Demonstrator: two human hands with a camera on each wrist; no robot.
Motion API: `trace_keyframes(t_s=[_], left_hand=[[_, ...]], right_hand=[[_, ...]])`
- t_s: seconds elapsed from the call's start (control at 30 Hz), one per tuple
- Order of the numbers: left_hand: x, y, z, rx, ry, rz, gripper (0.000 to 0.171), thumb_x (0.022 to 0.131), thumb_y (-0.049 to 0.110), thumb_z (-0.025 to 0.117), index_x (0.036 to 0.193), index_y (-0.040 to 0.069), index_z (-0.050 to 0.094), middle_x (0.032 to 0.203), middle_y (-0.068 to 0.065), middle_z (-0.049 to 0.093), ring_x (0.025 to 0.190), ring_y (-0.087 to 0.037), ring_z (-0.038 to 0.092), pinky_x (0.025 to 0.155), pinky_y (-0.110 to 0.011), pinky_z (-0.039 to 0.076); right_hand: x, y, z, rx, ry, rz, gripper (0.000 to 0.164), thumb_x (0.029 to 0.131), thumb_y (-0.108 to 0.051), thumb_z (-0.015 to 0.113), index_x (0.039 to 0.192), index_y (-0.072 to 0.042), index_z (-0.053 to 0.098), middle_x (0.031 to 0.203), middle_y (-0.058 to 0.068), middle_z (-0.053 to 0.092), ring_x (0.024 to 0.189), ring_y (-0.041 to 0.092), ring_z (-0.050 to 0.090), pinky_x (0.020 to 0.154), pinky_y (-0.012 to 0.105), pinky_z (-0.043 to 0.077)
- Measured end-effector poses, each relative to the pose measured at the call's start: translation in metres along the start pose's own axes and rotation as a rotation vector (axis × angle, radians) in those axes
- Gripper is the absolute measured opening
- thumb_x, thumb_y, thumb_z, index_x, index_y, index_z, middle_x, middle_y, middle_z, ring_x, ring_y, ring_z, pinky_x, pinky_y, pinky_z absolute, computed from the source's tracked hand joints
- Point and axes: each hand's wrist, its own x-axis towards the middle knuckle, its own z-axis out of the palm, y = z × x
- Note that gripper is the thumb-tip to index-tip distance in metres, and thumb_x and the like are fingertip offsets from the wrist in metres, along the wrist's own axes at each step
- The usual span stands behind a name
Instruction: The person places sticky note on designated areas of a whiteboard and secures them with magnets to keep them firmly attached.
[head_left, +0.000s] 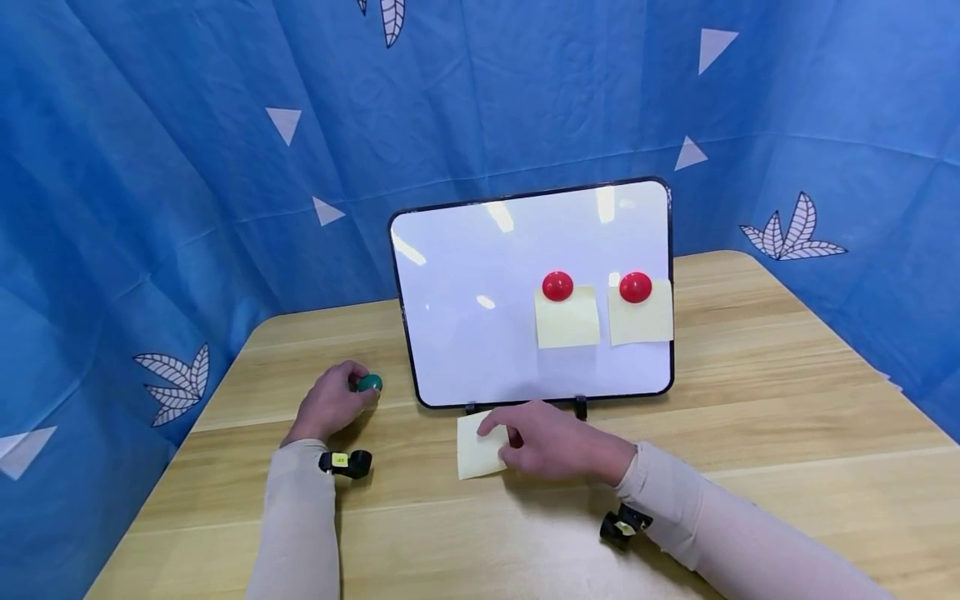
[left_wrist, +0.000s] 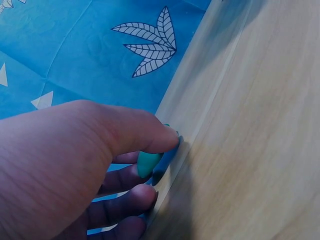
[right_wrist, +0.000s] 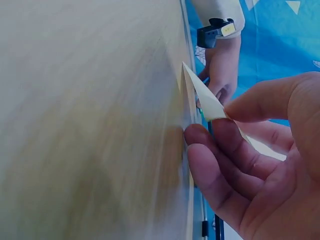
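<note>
At the left of the table, my left hand (head_left: 335, 400) pinches a round green magnet (head_left: 369, 382) between thumb and fingers. The left wrist view shows the magnet (left_wrist: 148, 164) low over the wood, partly covered by the thumb. My right hand (head_left: 551, 439) holds a pale yellow sticky note (head_left: 474, 454) below the whiteboard's bottom edge. In the right wrist view, thumb and index finger pinch the note (right_wrist: 207, 100), which stands tilted up from the table. The whiteboard (head_left: 472, 333) leans upright behind both hands.
Two red magnets, one at left (head_left: 557, 286) and one at right (head_left: 635, 287), hold yellow notes, a left one (head_left: 567, 321) and a right one (head_left: 641, 317), on the board's right half. Black feet (head_left: 581, 407) support the board. A blue patterned curtain (head_left: 187, 167) surrounds the wooden table (head_left: 420, 542).
</note>
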Motion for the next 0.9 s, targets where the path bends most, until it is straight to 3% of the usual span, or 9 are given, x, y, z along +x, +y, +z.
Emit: trace_keyframes(t_s=[0.23, 0.57, 0.9], left_hand=[[-0.0003, 0.0001, -0.0003, 0.005, -0.001, -0.008, 0.042, 0.092, 0.022, 0.07, 0.126, 0.003, 0.055, 0.12, -0.018, 0.058, 0.104, -0.033, 0.053, 0.095, -0.052, 0.046], [0.0011, -0.0001, 0.0004, 0.001, -0.007, -0.017, 0.043, 0.094, 0.027, 0.069, 0.128, 0.003, 0.054, 0.119, -0.017, 0.058, 0.104, -0.033, 0.053, 0.094, -0.051, 0.047], [0.001, 0.0027, 0.0016, 0.029, 0.006, 0.001, 0.051, 0.096, 0.041, 0.063, 0.133, 0.007, 0.059, 0.126, -0.017, 0.06, 0.108, -0.031, 0.055, 0.094, -0.051, 0.046]], right_hand=[[0.0012, 0.0, 0.0009, 0.018, 0.008, 0.024, 0.036, 0.089, -0.002, 0.058, 0.121, -0.014, 0.067, 0.07, -0.007, 0.051, 0.062, 0.005, 0.045, 0.062, 0.024, 0.043], [0.0012, 0.0004, -0.0003, 0.039, 0.009, 0.065, 0.044, 0.087, -0.001, 0.06, 0.13, -0.009, 0.062, 0.073, -0.007, 0.056, 0.065, 0.007, 0.049, 0.068, 0.028, 0.047], [0.0023, 0.0004, -0.0005, 0.035, 0.021, 0.065, 0.041, 0.086, -0.001, 0.064, 0.127, -0.008, 0.064, 0.083, -0.005, 0.059, 0.069, 0.009, 0.052, 0.071, 0.028, 0.048]])
